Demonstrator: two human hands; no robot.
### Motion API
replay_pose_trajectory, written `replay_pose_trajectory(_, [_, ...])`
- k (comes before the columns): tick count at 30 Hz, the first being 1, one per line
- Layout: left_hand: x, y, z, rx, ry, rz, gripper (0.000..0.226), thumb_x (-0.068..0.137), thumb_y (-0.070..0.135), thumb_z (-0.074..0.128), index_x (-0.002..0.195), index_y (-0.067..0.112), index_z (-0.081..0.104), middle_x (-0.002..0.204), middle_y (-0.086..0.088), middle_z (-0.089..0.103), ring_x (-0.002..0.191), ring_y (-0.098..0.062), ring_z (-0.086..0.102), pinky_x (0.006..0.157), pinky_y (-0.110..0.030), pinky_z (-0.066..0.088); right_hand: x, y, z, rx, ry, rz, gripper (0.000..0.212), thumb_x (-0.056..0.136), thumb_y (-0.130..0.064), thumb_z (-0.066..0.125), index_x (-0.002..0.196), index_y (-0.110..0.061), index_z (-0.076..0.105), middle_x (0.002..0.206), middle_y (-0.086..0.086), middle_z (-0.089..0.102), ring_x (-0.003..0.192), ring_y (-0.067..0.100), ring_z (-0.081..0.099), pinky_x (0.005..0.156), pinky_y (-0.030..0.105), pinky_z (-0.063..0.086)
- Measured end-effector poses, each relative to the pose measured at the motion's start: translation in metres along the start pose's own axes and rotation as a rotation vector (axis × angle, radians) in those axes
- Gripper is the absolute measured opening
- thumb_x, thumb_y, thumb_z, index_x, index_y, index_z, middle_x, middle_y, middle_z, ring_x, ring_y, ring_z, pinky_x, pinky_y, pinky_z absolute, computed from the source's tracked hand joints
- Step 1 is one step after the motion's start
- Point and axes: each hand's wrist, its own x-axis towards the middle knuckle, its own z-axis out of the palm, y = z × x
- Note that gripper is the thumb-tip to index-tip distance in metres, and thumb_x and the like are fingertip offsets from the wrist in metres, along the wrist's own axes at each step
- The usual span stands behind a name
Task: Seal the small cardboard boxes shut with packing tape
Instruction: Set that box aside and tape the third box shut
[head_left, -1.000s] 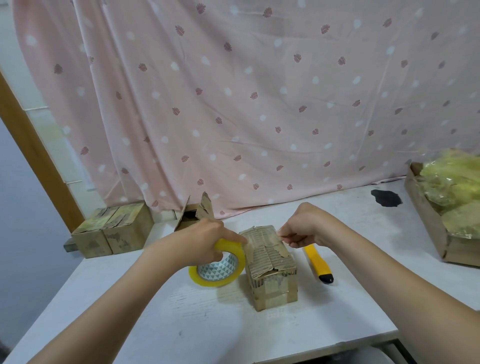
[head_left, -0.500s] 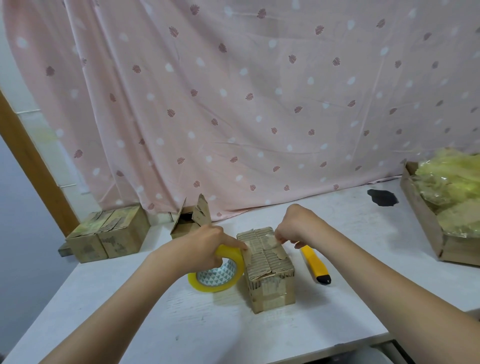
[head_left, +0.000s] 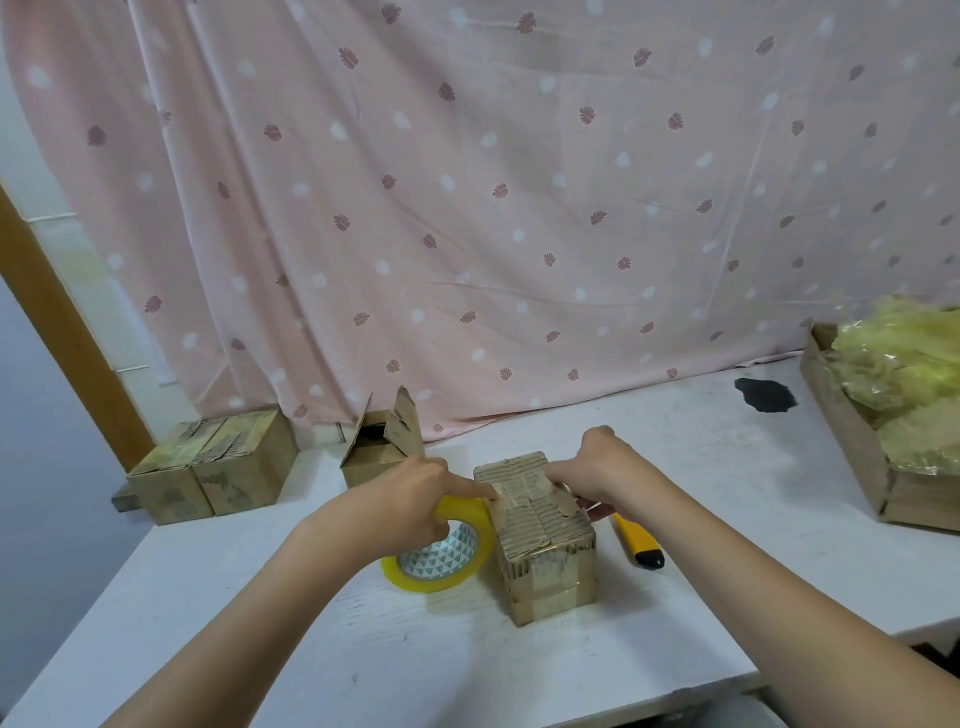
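Fingers (head_left: 558, 470) atop box (head_left: 545, 540), tape roll (head_left: 441, 551) (left-held) beside

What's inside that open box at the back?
The open box has its flaps up, and only a dark gap shows inside. Whether anything lies in it cannot be seen; its walls and the left hand in front hide the bottom.

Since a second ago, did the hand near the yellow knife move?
Yes. The right hand slid leftward onto the top of the box, away from the yellow knife, which stayed put.
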Motion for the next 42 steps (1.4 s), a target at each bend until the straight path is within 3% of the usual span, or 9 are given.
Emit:
replay_pose_trajectory(6, [0.0,0.001,0.003,-0.01,0.007,-0.008,0.067,0.095,0.013,0.06,0.144,0.055,0.04,0.084,0.012,0.038,0.072,-0.007,0.04,0.055,-0.02,0.031,-0.013,0.017,0.004,-0.253,0.256,-0.185,0.038,0.09,-0.033,0.067,0.113,-0.012,0.045,0.111,0.007,0.049,0.101,0.027,0.056,0.074,0.031,0.042])
replay_pose_trajectory(11, [-0.003,0.003,0.003,-0.019,0.007,-0.012,0.068,0.095,0.013,0.061,0.145,0.054,0.039,0.086,0.011,0.038,0.087,-0.014,0.046,0.058,-0.019,0.033,-0.02,0.018,0.014,-0.424,0.412,-0.545,0.017,0.097,-0.014,0.053,0.104,-0.013,0.068,0.109,0.001,0.057,0.097,0.02,0.057,0.081,0.028,0.047])
replay_pose_trajectory(14, [-0.004,0.002,0.004,-0.014,0.01,-0.013,0.068,0.095,0.013,0.061,0.145,0.054,0.039,0.086,0.01,0.038,0.092,-0.017,0.05,0.068,-0.026,0.04,-0.016,0.016,0.023,-0.49,0.364,-0.512,0.023,0.093,-0.014,0.049,0.086,-0.008,0.07,0.09,0.005,0.064,0.081,0.025,0.062,0.074,0.041,0.055])
replay_pose_trajectory(22, [-0.002,0.0,0.009,-0.036,0.039,-0.008,0.069,0.094,0.011,0.06,0.144,0.055,0.04,0.085,0.011,0.038,0.078,-0.01,0.045,0.057,-0.02,0.031,-0.009,0.022,0.03,-0.408,0.305,-0.341,0.019,0.09,-0.006,0.049,0.079,-0.005,0.064,0.074,0.008,0.062,0.071,0.027,0.062,0.06,0.036,0.053])
replay_pose_trajectory(25, [-0.001,0.0,0.01,-0.04,0.044,-0.014,0.069,0.094,0.011,0.059,0.144,0.055,0.041,0.085,0.011,0.038,0.078,-0.01,0.043,0.055,-0.019,0.028,-0.01,0.027,0.027,-0.347,0.288,-0.318,0.038,0.094,-0.017,0.051,0.059,-0.006,0.044,0.056,0.004,0.04,0.056,0.026,0.041,0.048,0.031,0.031])
replay_pose_trajectory(35, [-0.004,-0.001,0.013,-0.055,0.043,-0.026,0.068,0.095,0.013,0.061,0.145,0.055,0.038,0.084,0.01,0.037,0.08,-0.011,0.043,0.056,-0.021,0.029,-0.03,0.025,0.011,-0.248,0.111,-0.195,0.044,0.104,-0.034,0.039,0.065,-0.014,0.034,0.062,0.001,0.039,0.05,0.017,0.033,0.044,0.025,0.023])
replay_pose_trajectory(38, [-0.006,-0.001,0.013,-0.048,0.043,-0.023,0.069,0.095,0.014,0.06,0.146,0.055,0.037,0.085,0.01,0.037,0.087,-0.014,0.046,0.063,-0.022,0.032,-0.031,0.023,0.013,-0.278,0.18,-0.26,0.033,0.103,-0.033,0.041,0.095,-0.009,0.063,0.091,0.01,0.063,0.083,0.027,0.061,0.068,0.033,0.049])
replay_pose_trajectory(40, [-0.006,0.0,0.014,-0.053,0.038,-0.024,0.069,0.095,0.014,0.06,0.146,0.055,0.037,0.086,0.01,0.038,0.092,-0.016,0.049,0.069,-0.024,0.036,-0.032,0.02,0.019,-0.345,0.269,-0.335,0.037,0.103,-0.031,0.041,0.118,-0.005,0.062,0.114,0.013,0.066,0.11,0.033,0.059,0.091,0.04,0.049])
replay_pose_trajectory(42, [-0.005,0.0,0.014,-0.058,0.037,-0.023,0.069,0.096,0.014,0.06,0.146,0.055,0.037,0.087,0.011,0.038,0.091,-0.016,0.051,0.069,-0.024,0.037,-0.035,0.015,0.024,-0.426,0.311,-0.442,0.033,0.103,-0.029,0.038,0.111,-0.01,0.063,0.106,0.012,0.067,0.105,0.034,0.06,0.084,0.039,0.049])
